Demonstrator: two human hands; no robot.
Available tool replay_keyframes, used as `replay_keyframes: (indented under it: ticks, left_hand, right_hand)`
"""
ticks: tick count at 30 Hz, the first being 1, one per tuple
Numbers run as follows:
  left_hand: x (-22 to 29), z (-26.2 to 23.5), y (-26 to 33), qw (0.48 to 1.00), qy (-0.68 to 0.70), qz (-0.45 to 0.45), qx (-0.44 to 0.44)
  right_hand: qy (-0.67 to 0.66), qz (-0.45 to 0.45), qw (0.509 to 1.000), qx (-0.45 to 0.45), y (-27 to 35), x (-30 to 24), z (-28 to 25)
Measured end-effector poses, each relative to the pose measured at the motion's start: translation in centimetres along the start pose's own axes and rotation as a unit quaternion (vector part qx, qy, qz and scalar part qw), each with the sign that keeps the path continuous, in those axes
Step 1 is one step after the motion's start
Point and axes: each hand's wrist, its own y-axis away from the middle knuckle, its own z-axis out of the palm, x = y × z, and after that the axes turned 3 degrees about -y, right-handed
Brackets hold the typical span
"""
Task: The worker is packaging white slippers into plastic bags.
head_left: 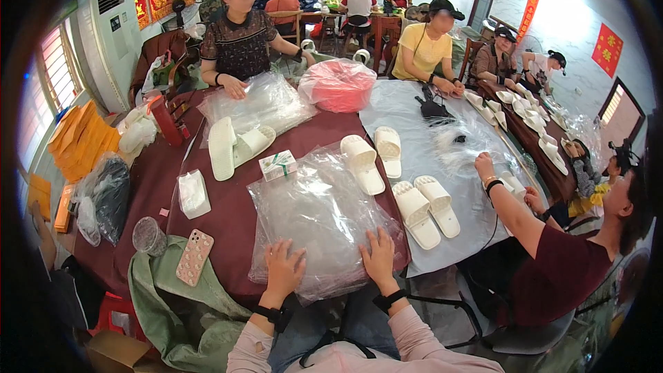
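Note:
A stack of clear plastic bags (314, 200) lies in front of me at the table's near edge. My left hand (284, 267) rests on its left side, fingers spread. On the right side of the stack lies my right hand (378, 255), its fingers also stretched out. Neither hand grips anything. A small white and green box (278, 165) sits on the far left corner of the stack. One cream slipper (362, 164) touches the stack's far right side, with its mate (388, 152) just beyond. Another pair of cream slippers (426, 212) stands to the right.
Another slipper pair (222, 148) lies at the far left by more plastic bags (266, 107). A tissue pack (194, 193), a phone (195, 257) and a clear cup (149, 236) lie leftward. A red bundle (338, 86) stands beyond. At right, a co-worker's hand (485, 164) reaches over white fibres.

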Motion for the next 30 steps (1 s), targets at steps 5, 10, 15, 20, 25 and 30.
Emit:
replay_keyframes:
  ticks: [5,10,15,20,25,30]
  left_hand:
    - [0.2,0.6,0.0,0.998,0.019,0.007,-0.055]
    - [0.4,-0.8,-0.2,0.995,0.044,0.024,-0.085]
    - [0.5,-0.6,-0.1,0.996,0.027,0.027,-0.082]
    - [0.3,-0.3,0.0,0.996,0.014,0.029,-0.078]
    - [0.3,-0.2,-0.1,0.996,0.018,0.031,-0.082]
    - [0.0,-0.1,0.2,0.996,0.016,0.024,-0.086]
  right_hand:
    - [0.017,0.005,1.000,-0.003,-0.1,0.7,0.5]
    - [-0.002,-0.007,1.000,-0.002,-0.6,0.7,-0.3]
    - [-0.081,0.015,0.996,0.036,-1.7,2.2,-3.7]
    - [-0.010,0.159,0.977,0.141,-3.3,6.7,-6.9]
    - [0.017,0.179,0.983,0.044,-4.8,13.6,-7.0]
    - [0.002,0.140,0.988,-0.062,-7.4,16.9,-6.4]
